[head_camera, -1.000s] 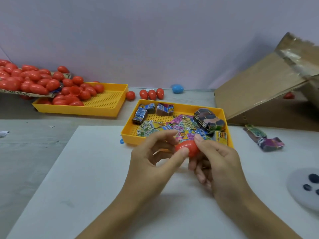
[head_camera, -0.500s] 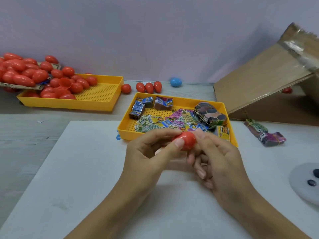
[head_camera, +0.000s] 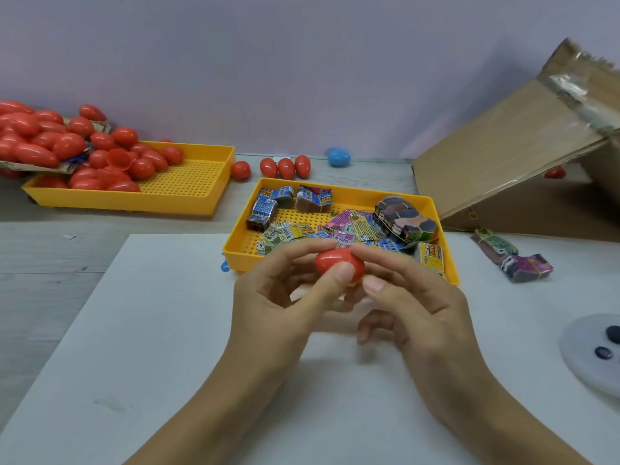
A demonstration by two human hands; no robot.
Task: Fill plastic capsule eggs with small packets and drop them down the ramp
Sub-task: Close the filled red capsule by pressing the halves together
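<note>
A red capsule egg (head_camera: 333, 261) is held between both hands above the white mat, just in front of the packet tray. My left hand (head_camera: 278, 307) pinches it with thumb and forefinger from the left. My right hand (head_camera: 419, 303) grips it from the right with forefinger on top and thumb below. The yellow packet tray (head_camera: 339, 193) behind holds several small colourful packets (head_camera: 349, 226) and banded bundles. The cardboard ramp (head_camera: 513, 146) slopes up at the right.
A second yellow tray (head_camera: 188, 196) at the left holds several red eggs (head_camera: 100, 152). Loose red eggs (head_camera: 285, 167) and a blue egg (head_camera: 339, 157) lie near the wall. Packet bundles (head_camera: 513, 260) lie right of the tray. A white round device (head_camera: 590, 354) sits at the right edge.
Both hands have kept the red egg between them and turned it slightly; the left thumb now lies across its front. The view has shifted a little.
</note>
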